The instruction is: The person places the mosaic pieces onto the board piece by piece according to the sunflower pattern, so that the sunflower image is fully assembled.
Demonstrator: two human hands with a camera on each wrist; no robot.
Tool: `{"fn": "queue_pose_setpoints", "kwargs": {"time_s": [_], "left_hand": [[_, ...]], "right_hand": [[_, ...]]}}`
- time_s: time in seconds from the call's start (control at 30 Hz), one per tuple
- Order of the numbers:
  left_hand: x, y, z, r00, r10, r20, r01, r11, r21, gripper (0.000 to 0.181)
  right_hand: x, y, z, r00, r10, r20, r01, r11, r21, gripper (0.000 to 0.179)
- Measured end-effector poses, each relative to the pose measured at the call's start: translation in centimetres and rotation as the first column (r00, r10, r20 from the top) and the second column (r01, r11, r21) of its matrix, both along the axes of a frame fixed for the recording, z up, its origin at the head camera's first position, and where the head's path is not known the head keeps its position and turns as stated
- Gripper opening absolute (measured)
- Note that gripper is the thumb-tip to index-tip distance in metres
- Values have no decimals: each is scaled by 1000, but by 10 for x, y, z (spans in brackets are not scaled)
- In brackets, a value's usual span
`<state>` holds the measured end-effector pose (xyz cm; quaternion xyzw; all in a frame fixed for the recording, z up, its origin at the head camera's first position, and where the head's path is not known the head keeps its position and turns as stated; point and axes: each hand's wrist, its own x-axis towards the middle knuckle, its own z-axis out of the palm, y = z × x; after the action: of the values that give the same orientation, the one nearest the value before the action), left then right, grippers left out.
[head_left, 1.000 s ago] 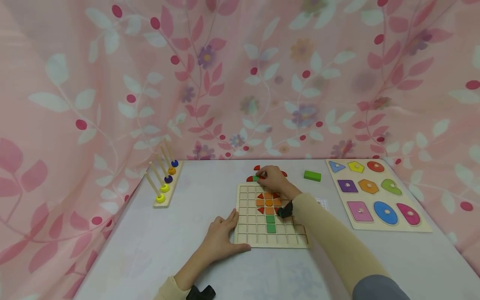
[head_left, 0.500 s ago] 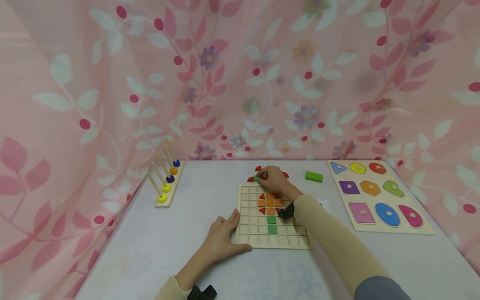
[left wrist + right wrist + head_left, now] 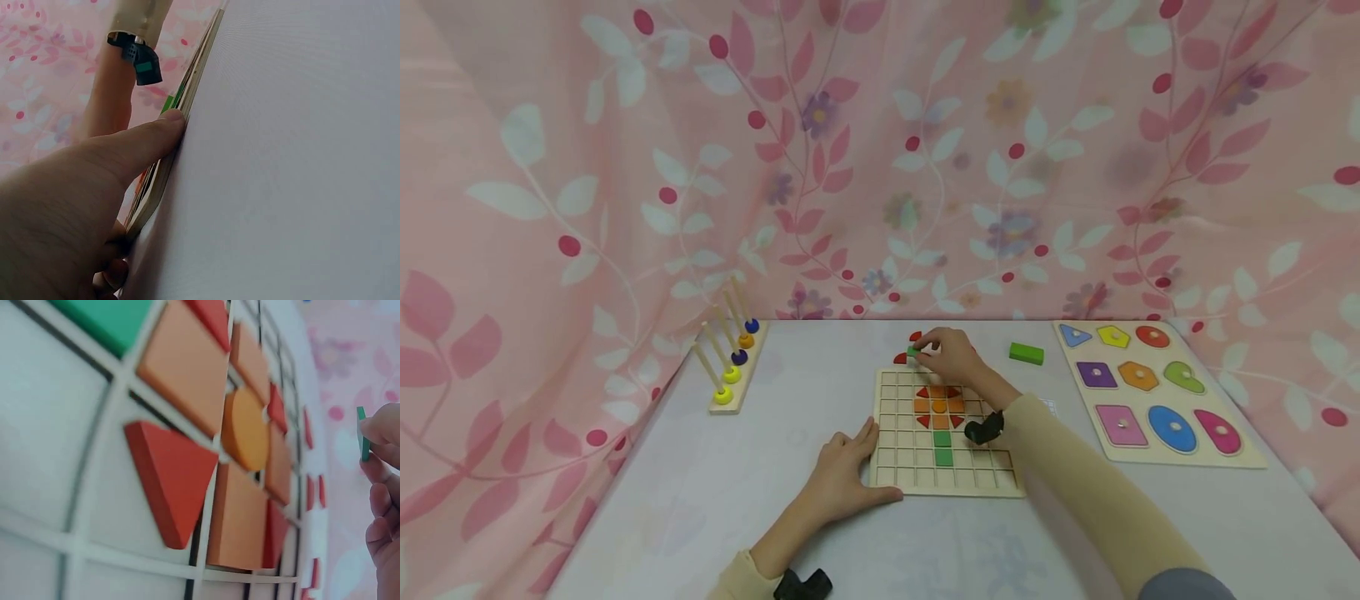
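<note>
A small green tile (image 3: pixel 362 437) is pinched between the thumb and finger of my right hand (image 3: pixel 953 358), just beyond the far edge of the wooden grid board (image 3: pixel 898 468). My left hand (image 3: pixel 841 477) rests at the board's near left corner, fingers straight along the left side and thumb against the front edge. On the grid, orange squares (image 3: pixel 942 422) surround an orange round piece (image 3: pixel 939 407), with red triangles (image 3: pixel 172 481) at the corners. Two green squares (image 3: pixel 943 457) lie in a column below them.
Loose red pieces (image 3: pixel 915 337) lie behind the board, partly hidden by the right hand. A green block (image 3: pixel 1026 353) is further right, near a shape puzzle board (image 3: pixel 1157 442). At left stands a peg rack (image 3: pixel 725 408) with coloured rings. A floral curtain (image 3: pixel 880 167) hangs behind.
My right hand has raised the green tile slightly from among the red pieces, and its wrist and forearm have shifted right. The left hand stays at the board's corner.
</note>
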<state>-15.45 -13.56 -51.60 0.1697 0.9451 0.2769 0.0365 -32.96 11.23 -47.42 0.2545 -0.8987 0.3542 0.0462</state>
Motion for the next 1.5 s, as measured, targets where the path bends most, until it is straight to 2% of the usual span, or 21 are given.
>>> {"fn": "queue_pose_setpoints", "kwargs": {"time_s": [0.13, 0.3, 0.43, 0.67, 0.87, 1.03, 1.2, 1.33, 1.5], "left_hand": [[0, 0, 1, 1000, 1, -4, -1, 1000, -3, 116], [0, 0, 0, 1000, 1, 2, -1, 1000, 0, 117], [0, 0, -1, 1000, -4, 6, 4, 1000, 1, 116], [0, -1, 1, 1000, -5, 3, 5, 1000, 11, 116], [0, -1, 1, 1000, -3, 7, 3, 1000, 0, 116], [0, -1, 2, 1000, 1, 8, -1, 1000, 1, 116], [-1, -1, 3, 1000, 0, 5, 0, 1000, 1, 116], [0, -1, 3, 1000, 3, 11, -3, 1000, 5, 116], [0, -1, 3, 1000, 6, 25, -6, 1000, 9, 116]], "right_hand": [[16, 5, 5, 997, 40, -73, -44, 997, -60, 17], [49, 14, 6, 997, 30, -74, -41, 987, -152, 16], [79, 23, 7, 999, 7, -32, -13, 982, -186, 16], [118, 34, 10, 998, -47, 42, 53, 988, -145, 18], [145, 41, -2, 997, -4, 71, 15, 988, -154, 17], [163, 45, -15, 997, 53, 61, -45, 991, -130, 14], [175, 48, -23, 995, 47, 94, -36, 993, -112, 14], [181, 50, -27, 992, 48, 120, -32, 990, -134, 15], [182, 51, -34, 992, 85, 96, -71, 988, -140, 14]]}}
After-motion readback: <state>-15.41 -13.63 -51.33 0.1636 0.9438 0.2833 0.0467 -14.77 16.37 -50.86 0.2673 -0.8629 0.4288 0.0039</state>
